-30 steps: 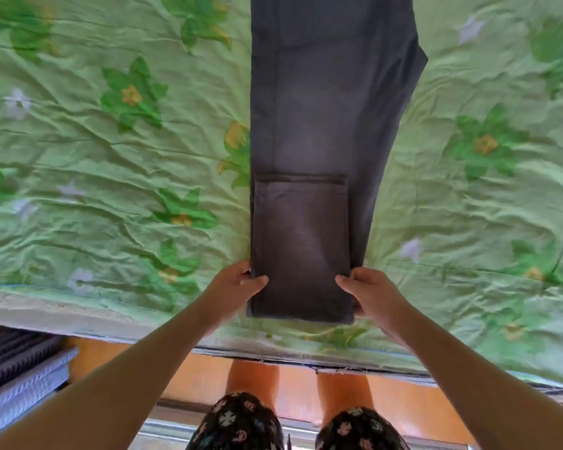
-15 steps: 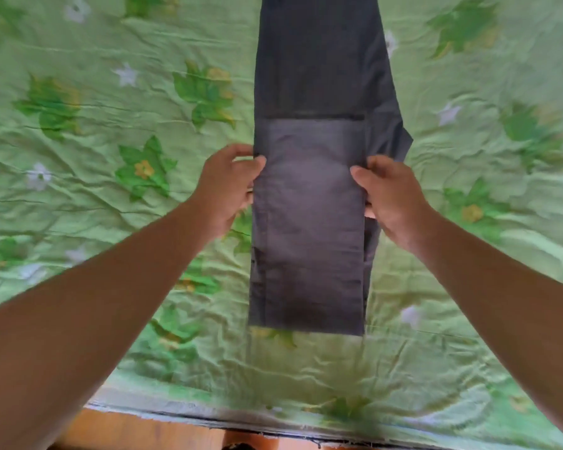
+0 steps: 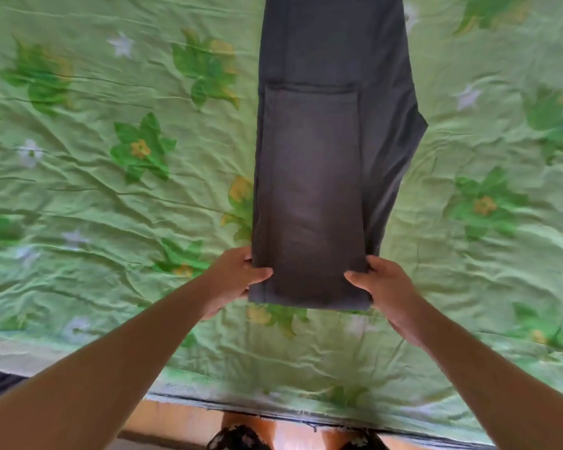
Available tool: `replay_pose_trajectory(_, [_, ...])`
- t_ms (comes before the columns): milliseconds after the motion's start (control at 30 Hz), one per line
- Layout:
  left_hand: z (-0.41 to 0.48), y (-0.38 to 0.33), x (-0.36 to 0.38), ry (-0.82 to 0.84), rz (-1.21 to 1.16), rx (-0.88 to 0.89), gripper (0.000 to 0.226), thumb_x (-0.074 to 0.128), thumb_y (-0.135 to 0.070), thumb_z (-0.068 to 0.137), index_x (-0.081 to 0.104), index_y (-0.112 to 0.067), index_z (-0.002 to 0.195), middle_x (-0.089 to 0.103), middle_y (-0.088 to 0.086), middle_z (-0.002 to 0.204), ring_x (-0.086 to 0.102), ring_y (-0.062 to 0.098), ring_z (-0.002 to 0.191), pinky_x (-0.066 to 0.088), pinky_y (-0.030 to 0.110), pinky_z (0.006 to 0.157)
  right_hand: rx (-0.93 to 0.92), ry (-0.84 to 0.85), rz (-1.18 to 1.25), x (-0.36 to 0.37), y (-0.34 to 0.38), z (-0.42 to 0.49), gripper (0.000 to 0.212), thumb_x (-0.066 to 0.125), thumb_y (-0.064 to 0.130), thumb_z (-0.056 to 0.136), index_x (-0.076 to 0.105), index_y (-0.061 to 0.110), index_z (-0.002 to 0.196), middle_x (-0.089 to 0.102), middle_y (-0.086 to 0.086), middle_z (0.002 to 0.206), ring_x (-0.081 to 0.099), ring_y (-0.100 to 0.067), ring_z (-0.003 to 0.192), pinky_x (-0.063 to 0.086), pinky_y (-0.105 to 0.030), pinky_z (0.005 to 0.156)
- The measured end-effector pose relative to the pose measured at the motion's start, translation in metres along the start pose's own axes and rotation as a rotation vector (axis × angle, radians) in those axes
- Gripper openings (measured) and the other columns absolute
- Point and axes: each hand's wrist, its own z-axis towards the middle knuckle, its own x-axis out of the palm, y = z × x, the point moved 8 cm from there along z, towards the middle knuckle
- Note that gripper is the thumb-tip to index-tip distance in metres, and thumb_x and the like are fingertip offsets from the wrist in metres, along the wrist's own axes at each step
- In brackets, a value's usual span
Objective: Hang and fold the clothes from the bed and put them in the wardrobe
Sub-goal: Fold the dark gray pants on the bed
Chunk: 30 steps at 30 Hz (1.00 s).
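Grey trousers (image 3: 309,196), half-folded on the bed (image 3: 111,206): your left hand (image 3: 233,280) and right hand (image 3: 387,287) pinch the fold; next, probably double it over.

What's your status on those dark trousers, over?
Hands: left hand and right hand both grip the near folded edge of the dark trousers, thumbs on top. Trousers flat on the green bedsheet, leg end folded over. Nothing on top.
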Motion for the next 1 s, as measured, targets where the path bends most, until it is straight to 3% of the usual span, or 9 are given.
replay_pose_trajectory(100, [-0.004,0.008,0.0,-0.084,-0.004,0.044,0.017,0.061,-0.003,0.097,0.069,-0.01,0.11,0.074,0.016,0.105,0.07,0.02,0.092,0.057,0.046,0.089,-0.104,-0.115,-0.154,-0.002,-0.008,-0.003,0.015,0.069,0.005,0.092,0.062,-0.008,0.094,0.066,-0.031,0.084,0.058,-0.023,0.073,0.048,-0.037,0.073])
replay_pose_trajectory(200, [-0.002,0.012,-0.001,-0.107,-0.009,0.066,0.018,0.059,-0.004,0.099,0.07,-0.017,0.103,0.075,0.004,0.097,0.072,0.014,0.084,0.061,0.04,0.077,-0.174,-0.164,-0.301,0.0,-0.004,0.001,0.025,0.068,0.015,0.093,0.056,-0.006,0.085,0.058,-0.032,0.078,0.051,-0.031,0.066,0.046,-0.054,0.072])
replay_pose_trajectory(367, [-0.015,0.054,0.007,-0.091,0.054,-0.023,0.014,0.059,-0.007,0.1,0.068,-0.017,0.105,0.074,0.006,0.099,0.072,0.016,0.086,0.061,0.034,0.064,-0.145,-0.162,-0.483,0.003,-0.03,-0.016,0.034,0.068,0.019,0.092,0.047,0.013,0.066,0.046,0.005,0.056,0.046,-0.015,0.057,0.035,-0.032,0.057])
replay_pose_trajectory(533, [-0.032,0.095,0.016,-0.187,0.19,-0.032,0.005,0.065,-0.01,0.095,0.068,-0.013,0.092,0.074,0.017,0.095,0.071,0.028,0.088,0.057,0.052,0.081,-0.043,-0.125,-0.509,0.016,-0.074,-0.056,0.014,0.064,0.017,0.096,0.058,0.009,0.105,0.067,-0.01,0.084,0.066,-0.035,0.087,0.048,-0.04,0.076])
replay_pose_trajectory(633, [-0.029,0.05,-0.004,-0.479,0.344,0.248,0.017,0.071,-0.018,0.09,0.061,-0.016,0.103,0.068,0.005,0.091,0.067,0.022,0.085,0.052,0.043,0.082,-0.309,-0.307,-0.663,0.015,-0.021,-0.062,0.044,0.064,0.02,0.094,0.044,0.024,0.132,0.066,0.0,0.095,0.065,-0.031,0.088,0.05,-0.039,0.074])
replay_pose_trajectory(700, [-0.027,-0.004,-0.011,-0.623,0.492,0.572,0.045,0.071,-0.019,0.088,0.052,-0.02,0.129,0.056,0.004,0.117,0.059,0.019,0.106,0.049,0.036,0.097,-0.599,-0.39,-0.873,0.025,0.031,-0.057,0.049,0.061,0.024,0.092,0.044,0.023,0.139,0.058,-0.008,0.122,0.06,-0.032,0.105,0.054,-0.046,0.085])
replay_pose_trajectory(800, [-0.001,-0.065,0.004,-0.668,1.055,0.806,0.068,0.057,-0.037,0.097,0.027,-0.026,0.157,0.014,0.019,0.162,0.018,0.037,0.151,0.027,0.044,0.118,-0.816,-0.407,-1.274,0.054,0.086,-0.02,0.057,0.052,0.04,0.097,0.041,0.021,0.15,0.031,-0.019,0.156,0.03,-0.042,0.144,0.034,-0.06,0.112])
replay_pose_trajectory(900, [0.043,-0.083,0.014,-0.574,1.475,0.752,0.072,0.033,-0.055,0.102,0.005,-0.026,0.162,-0.013,0.016,0.167,-0.008,0.035,0.155,0.015,0.056,0.123,-0.83,-0.33,-1.562,0.063,0.108,0.032,0.072,0.033,0.064,0.099,0.018,0.029,0.161,0.002,-0.012,0.169,0.0,-0.041,0.154,0.008,-0.067,0.12])
replay_pose_trajectory(1000, [0.068,-0.089,0.004,-0.515,1.57,0.733,0.076,0.017,-0.065,0.099,-0.005,-0.027,0.161,-0.017,0.013,0.167,-0.012,0.031,0.155,0.011,0.057,0.123,-0.789,-0.313,-1.63,0.042,0.111,0.068,0.077,0.013,0.076,0.097,0.002,0.035,0.161,-0.01,-0.003,0.17,-0.008,-0.038,0.155,0.002,-0.066,0.12])
